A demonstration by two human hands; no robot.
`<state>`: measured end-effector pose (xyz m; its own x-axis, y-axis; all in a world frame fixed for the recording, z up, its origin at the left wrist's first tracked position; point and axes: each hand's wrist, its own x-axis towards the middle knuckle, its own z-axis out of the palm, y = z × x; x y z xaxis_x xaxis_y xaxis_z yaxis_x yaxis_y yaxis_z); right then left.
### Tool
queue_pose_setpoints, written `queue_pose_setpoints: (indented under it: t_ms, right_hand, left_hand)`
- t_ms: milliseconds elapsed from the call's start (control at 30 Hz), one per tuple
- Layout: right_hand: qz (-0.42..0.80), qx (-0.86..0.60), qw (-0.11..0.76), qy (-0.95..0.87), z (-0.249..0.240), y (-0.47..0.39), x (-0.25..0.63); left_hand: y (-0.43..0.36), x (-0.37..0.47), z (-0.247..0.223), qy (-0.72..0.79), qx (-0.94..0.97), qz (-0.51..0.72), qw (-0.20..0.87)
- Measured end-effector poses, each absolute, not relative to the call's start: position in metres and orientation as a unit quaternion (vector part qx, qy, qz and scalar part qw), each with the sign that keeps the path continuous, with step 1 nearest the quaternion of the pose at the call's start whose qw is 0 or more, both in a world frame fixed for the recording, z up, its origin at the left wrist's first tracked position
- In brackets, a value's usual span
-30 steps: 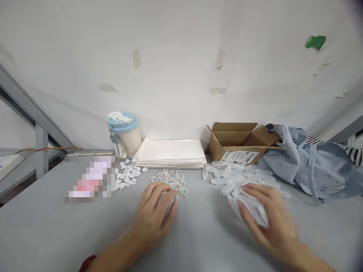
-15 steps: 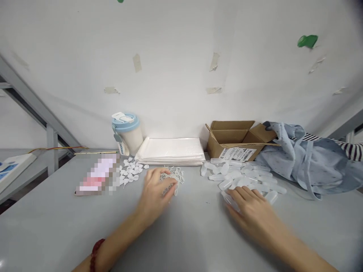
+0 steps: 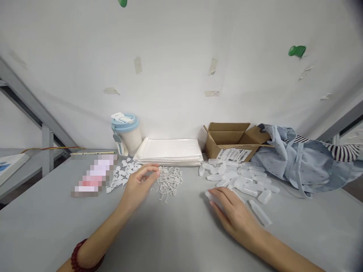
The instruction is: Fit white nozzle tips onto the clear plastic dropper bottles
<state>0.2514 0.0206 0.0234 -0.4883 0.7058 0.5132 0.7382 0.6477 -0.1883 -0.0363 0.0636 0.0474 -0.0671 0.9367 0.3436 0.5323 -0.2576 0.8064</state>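
Clear plastic vials (image 3: pixel 241 183) are lying in a loose heap on the right half of the tabletop (image 3: pixel 176 234), partway between the near edge and the far edge. The right hand (image 3: pixel 234 213) is resting flat on the surface at the heap's near side, palm down, fingers together and stretched out, its fingertips lying over one vial; whether it is gripping that vial cannot be told. One more vial (image 3: pixel 259 211) is lying apart, just right of this hand. The left hand (image 3: pixel 138 185) is hovering loosely curled left of centre, thumb and forefinger pinching together at the edge of a small pile of white stoppers (image 3: pixel 169 180); anything between them is too small to tell. A beaded bracelet (image 3: pixel 81 260) is sitting on that wrist. Left of the hand, small white caps (image 3: pixel 123 175) are lying scattered. Along the far edge are standing a blue-lidded cup (image 3: pixel 126 132), a stack of white bags (image 3: pixel 169 151), an open cardboard box (image 3: pixel 229 141) and, toward the far right corner, crumpled blue cloth (image 3: pixel 300 158).
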Motion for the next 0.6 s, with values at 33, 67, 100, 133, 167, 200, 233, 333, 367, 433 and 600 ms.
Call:
queue_pose_setpoints:
  t_ms: [33, 67, 100, 133, 167, 200, 233, 333, 367, 433, 600]
  right_hand:
    - [0.010, -0.407, 0.313, -0.858, 0.023, 0.022, 0.244]
    - [0.049, -0.397, 0.336, -0.853, 0.023, 0.024, 0.236]
    - [0.088, -0.392, 0.355, -0.845, 0.022, 0.026, 0.227]
    - [0.125, -0.386, 0.370, -0.836, 0.021, 0.028, 0.217]
    - [0.160, -0.382, 0.373, -0.831, 0.020, 0.030, 0.207]
    - [0.187, -0.375, 0.377, -0.826, 0.019, 0.031, 0.199]
    - [0.208, -0.368, 0.378, -0.824, 0.017, 0.032, 0.191]
    - [0.246, -0.362, 0.381, -0.814, 0.014, 0.033, 0.176]
    - [0.253, -0.362, 0.383, -0.811, 0.014, 0.033, 0.175]
    - [0.256, -0.362, 0.389, -0.808, 0.013, 0.032, 0.176]
    - [0.238, -0.356, 0.398, -0.811, 0.012, 0.031, 0.182]
  left_hand:
    - [0.061, -0.035, 0.047, 0.566, 0.652, 0.465, 0.197]
    - [0.058, -0.034, 0.047, 0.560, 0.661, 0.469, 0.172]
    - [0.055, -0.033, 0.046, 0.550, 0.674, 0.471, 0.148]
    - [0.052, -0.032, 0.046, 0.535, 0.689, 0.471, 0.127]
    - [0.049, -0.031, 0.045, 0.517, 0.707, 0.469, 0.110]
    - [0.046, -0.029, 0.044, 0.499, 0.724, 0.466, 0.096]
    - [0.044, -0.029, 0.043, 0.482, 0.739, 0.463, 0.086]
    - [0.038, -0.026, 0.042, 0.445, 0.773, 0.451, 0.040]
    - [0.036, -0.026, 0.041, 0.437, 0.782, 0.445, 0.017]
    - [0.034, -0.024, 0.041, 0.417, 0.803, 0.425, -0.022]
    - [0.028, -0.015, 0.038, 0.364, 0.843, 0.397, -0.001]
